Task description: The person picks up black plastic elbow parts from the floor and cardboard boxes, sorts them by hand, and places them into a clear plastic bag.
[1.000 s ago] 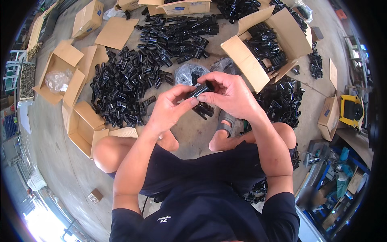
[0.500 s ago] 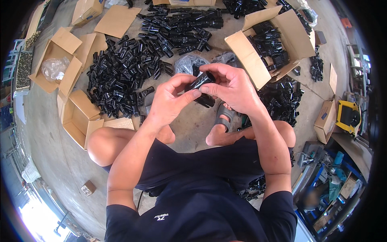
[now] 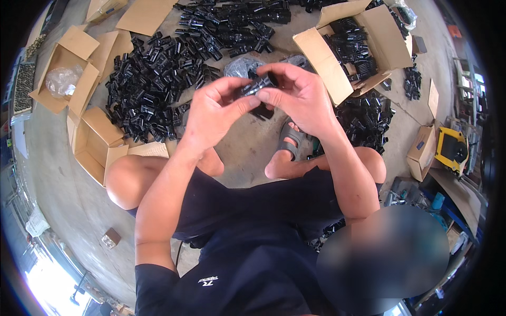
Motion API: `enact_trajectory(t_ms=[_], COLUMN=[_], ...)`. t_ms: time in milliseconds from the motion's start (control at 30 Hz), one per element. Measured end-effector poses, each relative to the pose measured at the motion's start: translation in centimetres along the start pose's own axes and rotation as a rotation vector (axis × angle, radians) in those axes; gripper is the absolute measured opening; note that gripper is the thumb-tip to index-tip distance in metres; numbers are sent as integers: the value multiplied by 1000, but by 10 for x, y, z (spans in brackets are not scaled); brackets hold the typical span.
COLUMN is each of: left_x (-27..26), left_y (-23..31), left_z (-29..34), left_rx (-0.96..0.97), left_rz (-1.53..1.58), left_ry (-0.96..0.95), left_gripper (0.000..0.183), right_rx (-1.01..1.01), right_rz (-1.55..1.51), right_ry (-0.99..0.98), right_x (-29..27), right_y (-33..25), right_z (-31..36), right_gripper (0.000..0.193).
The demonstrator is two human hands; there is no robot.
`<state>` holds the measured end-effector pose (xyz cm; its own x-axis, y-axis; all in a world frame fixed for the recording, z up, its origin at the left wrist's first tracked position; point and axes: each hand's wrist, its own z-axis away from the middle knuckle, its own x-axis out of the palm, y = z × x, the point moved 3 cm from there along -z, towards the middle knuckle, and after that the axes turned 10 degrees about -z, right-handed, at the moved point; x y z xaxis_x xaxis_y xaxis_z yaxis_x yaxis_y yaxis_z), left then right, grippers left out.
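The left hand and right hand pinch a black tubular fitting at twelve o'clock — white lettering marks the dark shirt at six, a blue label the cardboard box at three.

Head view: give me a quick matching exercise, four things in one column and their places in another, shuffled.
Things
1. black tubular part
2. clear plastic bag
3. grey sandal
4. yellow-framed object

Places
A. on the right foot
B. far right of the picture
C. inside an open carton at left
D. between the left hand and right hand

Pairs: 1-D, 2-C, 3-A, 4-B
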<state>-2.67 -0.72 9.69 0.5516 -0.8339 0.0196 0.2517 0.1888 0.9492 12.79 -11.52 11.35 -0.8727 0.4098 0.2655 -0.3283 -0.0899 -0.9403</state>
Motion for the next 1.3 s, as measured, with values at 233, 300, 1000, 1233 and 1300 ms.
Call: enact_trajectory(t_ms=[233, 300, 1000, 1233, 1300], left_x=[-32, -37, -63, -63, -58], left_y=[27, 41, 33, 31, 31], left_z=[-7, -8, 0, 3, 4], left_rx=[186, 223, 486, 507, 509], left_rz=[80, 150, -615, -653, -648], left_ry=[207, 255, 569, 603, 593], left_gripper=[23, 25, 34, 35, 35], right_rx=[20, 38, 243, -186, -207], right_rz=[199, 571, 1346, 1213, 1112], right_ry=[145, 212, 99, 163, 224], right_x=[-38, -61, -24, -33, -46], right_y=[31, 68, 298, 266, 252], right_z=[-47, -65, -96, -84, -83], right_gripper=[32, 28, 19, 16, 16])
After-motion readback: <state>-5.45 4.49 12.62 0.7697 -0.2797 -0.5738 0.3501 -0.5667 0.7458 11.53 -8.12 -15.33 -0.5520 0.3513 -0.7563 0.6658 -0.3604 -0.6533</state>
